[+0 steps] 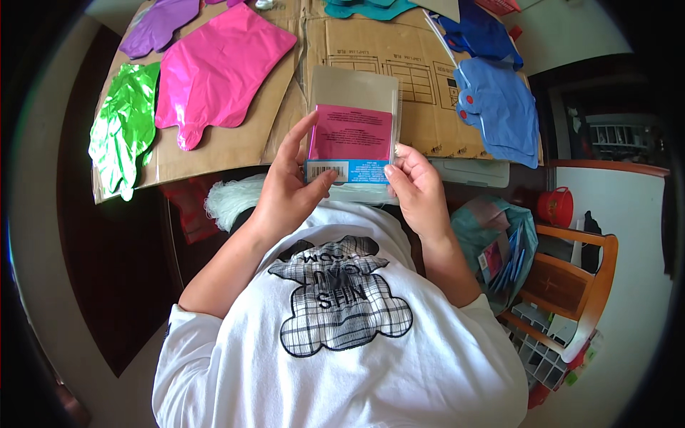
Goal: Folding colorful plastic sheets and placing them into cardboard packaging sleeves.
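**Above your chest, both hands pinch a flat packet**

Over your white shirt [371, 342], just short of the near edge of the cardboard sheet [357, 64], you hold a flat clear packet [353, 125] with a pink and blue card inside. It stands up on its lower edge, tilted back towards your face, which I judge is so you can look over its printed side; the clear upper part rises above the card and overlaps the cardboard's near edge.

Your left hand [285, 189] comes up from the lower left, wrist bent back, thumb pressed on the packet's lower left corner and the forefinger stretched up along its left edge, so that side is clamped and steadied. Your right hand [421, 189] comes in from the lower right, its thumb and fingertips closed narrowly on the lower right corner. Both forearms angle inwards, elbows out by your sides.

On the cardboard, beyond the packet, flat foil balloons lie spread out apart from one another: a pink one [217, 68] to the left, a green one [125, 125] at the cardboard's left edge, a purple one [160, 25] at its far left, and blue ones [499, 107] to the right
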### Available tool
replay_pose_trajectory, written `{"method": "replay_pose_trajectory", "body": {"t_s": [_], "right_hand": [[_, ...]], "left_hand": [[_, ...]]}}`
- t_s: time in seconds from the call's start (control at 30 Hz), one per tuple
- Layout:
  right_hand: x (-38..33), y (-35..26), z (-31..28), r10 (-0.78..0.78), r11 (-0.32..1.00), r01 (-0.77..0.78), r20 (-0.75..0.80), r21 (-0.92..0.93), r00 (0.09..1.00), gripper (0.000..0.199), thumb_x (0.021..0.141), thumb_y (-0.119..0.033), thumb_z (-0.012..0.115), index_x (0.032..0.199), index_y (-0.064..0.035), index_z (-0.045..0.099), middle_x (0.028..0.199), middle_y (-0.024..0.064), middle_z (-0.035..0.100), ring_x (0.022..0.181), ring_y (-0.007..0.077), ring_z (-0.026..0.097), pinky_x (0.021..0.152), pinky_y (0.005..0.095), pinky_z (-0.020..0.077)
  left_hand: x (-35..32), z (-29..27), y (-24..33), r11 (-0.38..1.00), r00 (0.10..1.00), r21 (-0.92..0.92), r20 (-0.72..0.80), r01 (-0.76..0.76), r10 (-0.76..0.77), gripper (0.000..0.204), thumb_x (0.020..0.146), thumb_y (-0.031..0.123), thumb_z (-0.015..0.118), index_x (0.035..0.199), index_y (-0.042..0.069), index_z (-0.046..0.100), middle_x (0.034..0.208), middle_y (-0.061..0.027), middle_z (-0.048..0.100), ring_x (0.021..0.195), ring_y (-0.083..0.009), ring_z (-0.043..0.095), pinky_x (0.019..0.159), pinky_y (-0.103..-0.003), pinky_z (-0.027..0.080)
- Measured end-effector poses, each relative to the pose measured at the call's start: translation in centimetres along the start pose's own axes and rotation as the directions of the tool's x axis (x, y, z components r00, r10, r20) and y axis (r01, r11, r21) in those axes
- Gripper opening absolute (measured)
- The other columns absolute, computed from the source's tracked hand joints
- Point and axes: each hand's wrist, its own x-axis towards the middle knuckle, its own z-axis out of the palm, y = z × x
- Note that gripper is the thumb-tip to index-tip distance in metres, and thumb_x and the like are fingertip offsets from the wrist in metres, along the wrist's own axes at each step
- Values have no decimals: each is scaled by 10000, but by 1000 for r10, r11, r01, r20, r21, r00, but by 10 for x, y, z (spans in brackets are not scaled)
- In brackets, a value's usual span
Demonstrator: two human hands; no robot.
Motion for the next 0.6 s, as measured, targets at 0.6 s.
{"method": "replay_pose_trajectory", "body": {"t_s": [0.6], "right_hand": [[51,-20,-4,-163,979,160,-18,-123,986,474,893,29,574,1343,39,425,891,63,615,697,62,545,627,209,460]], "left_hand": [[44,-11,-6,952,974,252,-97,-175,204,769,885,-53,574,1508,81,142,1394,-131,405,932,-98,563,714,-231,516]]}}
